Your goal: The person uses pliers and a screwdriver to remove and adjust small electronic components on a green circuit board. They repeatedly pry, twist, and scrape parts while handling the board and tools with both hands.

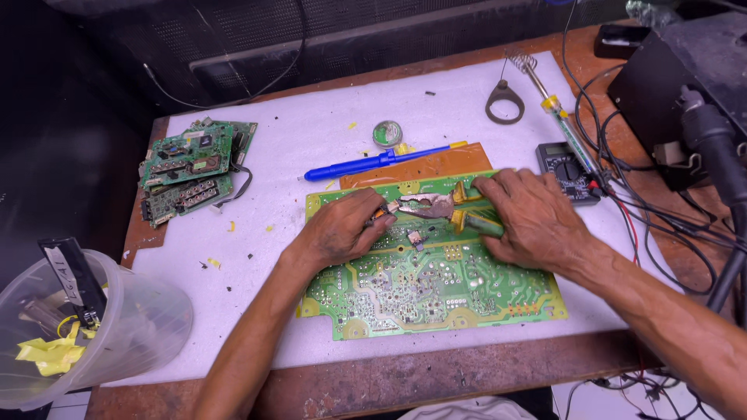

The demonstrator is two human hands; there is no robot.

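Bin (117, 327): clear plastic, at the tabletop's left edge, holding yellow scraps and a dark strip.
Small boards (191, 171): green, stacked at the far left of the white mat (311, 124).
Left hand (342, 229): fingers curled closed around the orange-handled grip of pliers (424, 206); palm down, resting on the board's upper left part.
Pliers: lying nearly level, long axis left to right, metal nose pointing right toward the other hand; the tip meets a part on the board, but what it grips cannot be told.
Board (424, 284): large, green, solder side up, flat on the mat in the middle of the tabletop; long axis left to right, slightly tilted so the right end sits lower in view.
Right hand (533, 218): fingers bent and pressed down on the board's upper right corner, over a green-yellow component; thumb toward the pliers' nose.
Blue pump (373, 163): just beyond the board, long axis left to right, beside an orange sheet (428, 167).
Solder reel (387, 134): near the pump.
Meter (568, 171): black, right of the hand, leads trailing.
Iron (556, 109): far right, tip toward a coil stand.
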